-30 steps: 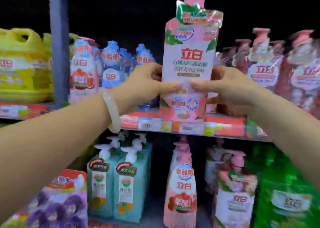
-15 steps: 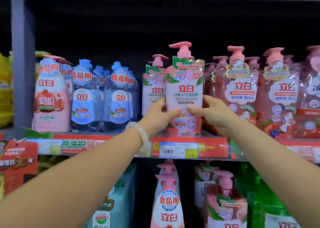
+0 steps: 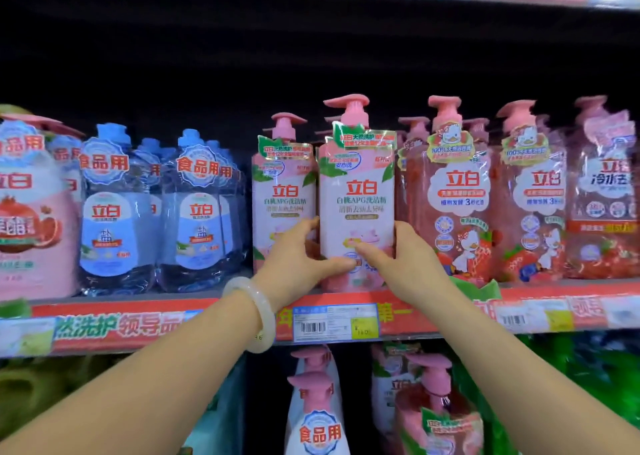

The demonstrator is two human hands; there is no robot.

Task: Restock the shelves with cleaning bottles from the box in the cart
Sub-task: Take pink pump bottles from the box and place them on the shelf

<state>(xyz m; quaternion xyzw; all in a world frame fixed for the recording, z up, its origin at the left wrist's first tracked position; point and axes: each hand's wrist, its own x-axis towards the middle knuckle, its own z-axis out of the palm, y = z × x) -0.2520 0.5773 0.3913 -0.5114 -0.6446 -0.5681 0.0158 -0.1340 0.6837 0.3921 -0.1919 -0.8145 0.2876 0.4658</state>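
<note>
Pink bottle (image 3: pixel 356 208) at shelf (image 3: pixel 450 311) edge | your left hand (image 3: pixel 298 260) and right hand (image 3: pixel 398 257) grip its base | risk: let go early and it tips off.

Both hands, left hand (image 3: pixel 298 260) and right hand (image 3: pixel 401 264), grip a pink pump bottle (image 3: pixel 356 195) standing upright at the shelf (image 3: pixel 104 326) edge, just beside a matching bottle (image 3: pixel 282 191).

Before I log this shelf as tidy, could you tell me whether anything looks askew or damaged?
Nothing stands out: the pink pump bottle held by both hands stands upright on the shelf edge, level with its matching neighbour; no spills show.
</note>
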